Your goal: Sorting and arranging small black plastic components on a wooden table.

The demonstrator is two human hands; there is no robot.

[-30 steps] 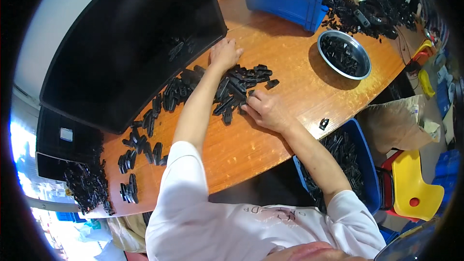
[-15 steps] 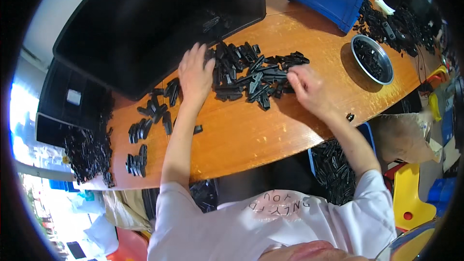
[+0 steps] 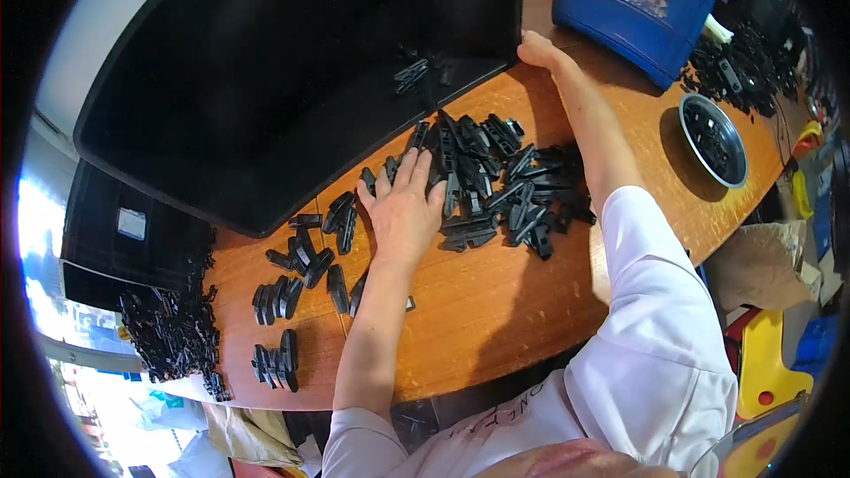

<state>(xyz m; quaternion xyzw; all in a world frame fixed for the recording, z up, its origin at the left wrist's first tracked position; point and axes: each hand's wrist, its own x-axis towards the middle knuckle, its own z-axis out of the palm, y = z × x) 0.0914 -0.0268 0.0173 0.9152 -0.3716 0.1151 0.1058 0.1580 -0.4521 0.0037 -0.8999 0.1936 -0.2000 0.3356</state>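
A loose heap of small black plastic parts lies on the wooden table. My left hand rests palm down at the heap's left side, fingers spread over several pieces. Beyond the heap, a large black bin stands on its side with its mouth facing me. A few black parts lie inside it near the lower edge. My right hand reaches far forward, its fingers closed at the bin's right edge. Part of that grip is hidden from view.
Small groups of black parts sit to the left. More pieces pile up in a tipped dark box at the far left. A metal bowl of parts stands right, by a blue crate. A yellow stool is below right.
My right hand has left the heap's right side and gone forward to the bin's edge. The left hand remains at the heap's left side, and its fingers are spread wider. The view has shifted.
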